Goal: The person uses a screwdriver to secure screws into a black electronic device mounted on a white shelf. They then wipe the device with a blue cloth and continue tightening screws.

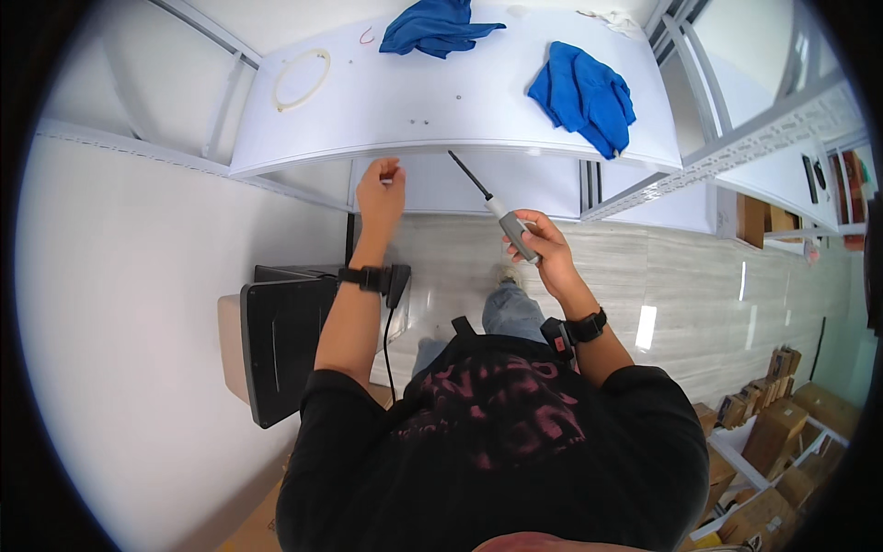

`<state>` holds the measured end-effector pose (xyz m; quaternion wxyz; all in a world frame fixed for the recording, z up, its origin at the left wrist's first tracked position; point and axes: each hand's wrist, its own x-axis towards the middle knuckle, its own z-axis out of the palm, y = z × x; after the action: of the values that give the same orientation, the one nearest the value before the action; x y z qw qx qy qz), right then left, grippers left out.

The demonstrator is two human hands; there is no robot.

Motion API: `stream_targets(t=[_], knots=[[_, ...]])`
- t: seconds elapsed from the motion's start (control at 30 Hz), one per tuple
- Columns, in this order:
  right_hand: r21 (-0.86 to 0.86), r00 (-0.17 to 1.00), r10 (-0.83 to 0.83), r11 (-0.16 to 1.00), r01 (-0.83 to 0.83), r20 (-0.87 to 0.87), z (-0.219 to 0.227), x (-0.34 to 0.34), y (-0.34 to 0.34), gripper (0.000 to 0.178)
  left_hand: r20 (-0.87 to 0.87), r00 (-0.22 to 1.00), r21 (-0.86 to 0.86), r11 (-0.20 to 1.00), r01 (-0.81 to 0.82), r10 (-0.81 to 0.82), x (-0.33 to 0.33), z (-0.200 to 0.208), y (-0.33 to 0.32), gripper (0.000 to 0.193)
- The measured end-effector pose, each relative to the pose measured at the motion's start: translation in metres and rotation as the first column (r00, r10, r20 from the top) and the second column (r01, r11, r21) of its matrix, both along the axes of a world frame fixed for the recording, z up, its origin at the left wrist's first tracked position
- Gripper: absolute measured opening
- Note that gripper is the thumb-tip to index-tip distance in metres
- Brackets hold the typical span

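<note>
In my right hand (541, 248) is a screwdriver (508, 224) with a grey-and-white handle and a long dark shaft. Its tip points up and left, just short of the white shelf's (368, 138) front edge. My left hand (380, 195) is raised near that same edge, its fingers curled in; whether something small is between them is hidden. On the shelf beyond lie a few small metal pieces (419, 121) and another single piece (459, 97), too small to name for certain.
Blue cloths lie on the shelf, one at the back (437, 28) and one at right (589, 97). A pale yellow ring (301, 81) rests at left. Metal rack posts (635, 193) flank the shelf. A black flat-sided object (290, 345) stands at my left; cardboard boxes (774, 432) are at lower right.
</note>
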<state>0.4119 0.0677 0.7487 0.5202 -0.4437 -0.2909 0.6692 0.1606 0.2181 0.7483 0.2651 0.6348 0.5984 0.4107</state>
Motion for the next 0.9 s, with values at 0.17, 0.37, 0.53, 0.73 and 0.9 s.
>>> stream_targets(t=[0.17,0.37,0.53,0.73,0.9], knots=[[-0.047,0.999,-0.033,0.998,0.033,0.000,-0.001,0.019,0.039,0.037,-0.046,0.999,0.017,1.000,0.004,-0.003,0.020,-0.015,0.073,0.021],[-0.025,0.997,-0.071,0.997,0.071,-0.005,-0.002,0.027,0.054,0.033,-0.302,0.951,-0.003,0.997,0.072,-0.070,0.020,-0.032,0.116,0.020],[-0.029,0.997,-0.073,0.997,0.074,0.041,0.001,0.029,0.071,0.033,-0.349,0.935,0.019,0.997,0.079,-0.067,0.025,-0.028,0.112,0.014],[0.043,0.995,-0.040,0.998,0.037,0.087,0.013,0.012,0.101,0.025,0.412,0.911,-0.308,0.938,0.159,-0.019,0.015,-0.014,0.106,0.015],[0.085,0.985,0.130,0.987,-0.139,0.110,0.027,-0.002,0.116,0.022,0.872,0.454,-0.375,0.848,0.375,0.185,-0.004,0.015,0.066,0.015]])
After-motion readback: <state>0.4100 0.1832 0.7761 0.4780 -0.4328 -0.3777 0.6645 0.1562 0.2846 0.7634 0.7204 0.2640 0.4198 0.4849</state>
